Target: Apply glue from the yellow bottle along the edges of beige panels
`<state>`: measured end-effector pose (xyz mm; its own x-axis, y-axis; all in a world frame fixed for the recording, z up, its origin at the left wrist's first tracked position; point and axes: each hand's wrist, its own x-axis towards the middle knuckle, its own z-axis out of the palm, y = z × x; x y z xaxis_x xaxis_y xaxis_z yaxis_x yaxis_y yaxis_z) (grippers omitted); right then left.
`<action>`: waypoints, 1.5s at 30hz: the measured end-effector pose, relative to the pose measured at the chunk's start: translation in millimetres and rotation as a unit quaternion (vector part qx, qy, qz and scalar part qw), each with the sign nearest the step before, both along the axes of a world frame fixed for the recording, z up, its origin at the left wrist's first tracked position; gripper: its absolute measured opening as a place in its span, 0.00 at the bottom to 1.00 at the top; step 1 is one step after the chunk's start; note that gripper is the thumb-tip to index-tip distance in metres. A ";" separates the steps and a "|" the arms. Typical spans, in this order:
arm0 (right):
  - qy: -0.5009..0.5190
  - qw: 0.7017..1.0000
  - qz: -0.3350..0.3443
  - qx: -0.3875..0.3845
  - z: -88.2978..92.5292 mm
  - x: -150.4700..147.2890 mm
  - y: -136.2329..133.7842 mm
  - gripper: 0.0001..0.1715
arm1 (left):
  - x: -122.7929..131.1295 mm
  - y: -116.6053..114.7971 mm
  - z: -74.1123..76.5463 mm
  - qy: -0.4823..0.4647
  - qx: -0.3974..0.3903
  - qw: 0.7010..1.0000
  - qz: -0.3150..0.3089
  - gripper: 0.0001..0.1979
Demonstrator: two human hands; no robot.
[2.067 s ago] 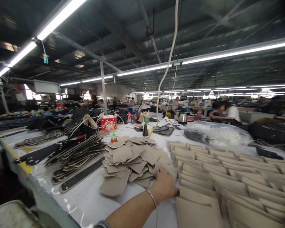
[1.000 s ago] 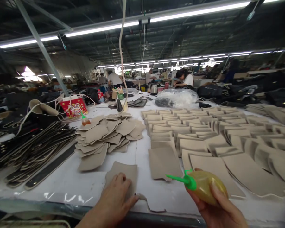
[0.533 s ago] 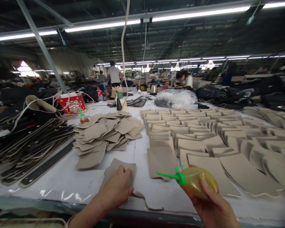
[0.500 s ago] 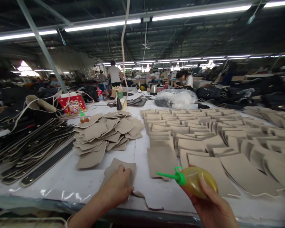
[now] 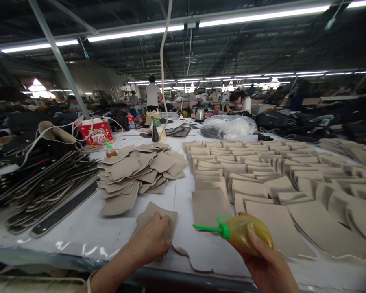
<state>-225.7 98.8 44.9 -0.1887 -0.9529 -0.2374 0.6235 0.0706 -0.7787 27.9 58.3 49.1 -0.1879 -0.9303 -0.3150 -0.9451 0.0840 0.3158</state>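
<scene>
Under my left hand (image 5: 154,235) lies a beige leather-like piece (image 5: 147,214) near the table's front edge; the fingers are curled and closed on its right part. My right hand (image 5: 266,260) is wrapped round a squeeze bottle (image 5: 247,232) of yellowish liquid, held above the table. The bottle's thin green nozzle points left, its tip apart from the piece in my left hand. Beyond my left hand is a loose pile of similar beige pieces (image 5: 122,167). Overlapping rows of beige pieces (image 5: 250,188) spread out to the right.
Black straps (image 5: 64,207) lie heaped at the left. A small bottle with a green tip (image 5: 110,151) stands by the pile, near a red box (image 5: 96,132). A clear plastic bag (image 5: 228,127) and a kettle (image 5: 199,115) are farther back. A cable (image 5: 163,61) hangs down; people work behind.
My right hand has brought the bottle a little to the left, closer to my left hand. The left hand keeps its hold on the beige piece. The view has shifted slightly.
</scene>
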 end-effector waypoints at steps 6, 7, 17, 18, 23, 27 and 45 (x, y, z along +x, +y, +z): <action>0.030 0.999 0.013 0.002 1.4 -0.7 -4.1 0.42 | -14.9 -4.7 -6.8 -0.090 -0.030 0.995 0.031 0.22; 0.041 0.999 0.017 -0.001 2.2 -0.6 -5.5 0.43 | -10.6 -8.7 -9.5 -0.083 -0.035 0.996 0.030 0.23; 0.301 0.943 0.054 -0.131 12.2 23.2 -47.9 0.36 | 38.2 -31.6 -17.8 0.035 -0.120 0.991 0.038 0.22; 0.344 0.924 0.062 -0.153 11.2 26.5 -54.7 0.36 | 38.2 -31.7 -17.6 0.050 -0.119 0.991 0.033 0.22; 0.499 0.826 0.120 -0.233 3.4 44.0 -82.1 0.32 | 43.5 -32.4 -20.5 0.107 -0.121 0.987 0.014 0.23; 0.534 0.791 0.140 -0.264 -4.6 57.4 -92.2 0.30 | 49.3 -33.9 -25.1 0.116 -0.128 0.985 -0.001 0.24; 0.554 0.765 0.121 -0.306 -26.6 68.6 -102.3 0.26 | 50.0 -33.2 -32.4 0.132 -0.123 0.983 0.012 0.22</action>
